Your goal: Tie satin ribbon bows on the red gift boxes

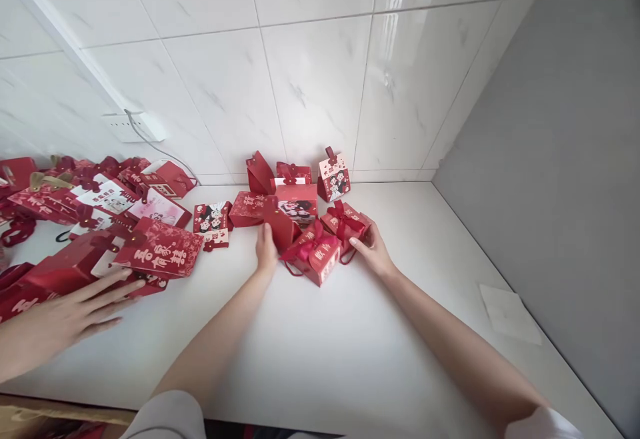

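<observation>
Fingers (356,243) half-curled, touching red boxes (353,221)

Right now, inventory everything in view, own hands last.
Ribboned gift boxes: two, red, centre.
Tapered box: one, red, beside those.
Rear boxes: several, mostly red, behind.
Cartoon-couple boxes: two, red-cream, flanking rear ones.
Heaped boxes: uncountable, mostly red, left.
Co-worker's hand: one, at heap.
Socket panel: one, white, wall.
Cable: one, grey, by socket.
Tiled wall: one, white, behind.
Tabletop: one, white, beneath.
Partition: one, grey, right.
Flat rectangle: one, white, tabletop right.
Sleeves: two, pale, bottom.
Left hand: one, at tapered box.
Right hand: one, at ribboned box.
</observation>
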A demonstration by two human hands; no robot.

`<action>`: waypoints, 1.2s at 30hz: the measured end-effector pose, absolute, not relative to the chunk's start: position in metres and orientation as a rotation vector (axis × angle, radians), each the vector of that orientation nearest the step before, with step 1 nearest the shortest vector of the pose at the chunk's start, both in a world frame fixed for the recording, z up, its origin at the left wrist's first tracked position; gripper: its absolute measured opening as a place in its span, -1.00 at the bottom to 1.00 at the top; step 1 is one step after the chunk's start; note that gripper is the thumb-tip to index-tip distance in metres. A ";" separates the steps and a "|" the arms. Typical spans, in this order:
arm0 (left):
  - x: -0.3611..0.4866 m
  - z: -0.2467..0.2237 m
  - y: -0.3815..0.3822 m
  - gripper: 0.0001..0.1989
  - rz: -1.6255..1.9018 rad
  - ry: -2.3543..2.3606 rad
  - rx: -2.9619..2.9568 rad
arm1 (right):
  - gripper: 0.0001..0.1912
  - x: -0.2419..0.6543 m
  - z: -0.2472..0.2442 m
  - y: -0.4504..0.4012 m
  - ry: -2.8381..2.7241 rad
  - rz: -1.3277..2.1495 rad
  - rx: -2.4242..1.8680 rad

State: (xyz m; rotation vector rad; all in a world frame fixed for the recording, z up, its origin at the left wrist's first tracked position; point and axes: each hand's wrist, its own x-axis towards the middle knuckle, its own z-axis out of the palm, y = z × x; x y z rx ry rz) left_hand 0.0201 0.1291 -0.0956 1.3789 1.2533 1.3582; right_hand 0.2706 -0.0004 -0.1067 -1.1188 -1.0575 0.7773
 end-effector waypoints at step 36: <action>-0.077 -0.062 0.268 -0.61 0.952 2.093 2.014 | -0.53 0.296 -0.122 -0.031 -0.797 0.793 -1.328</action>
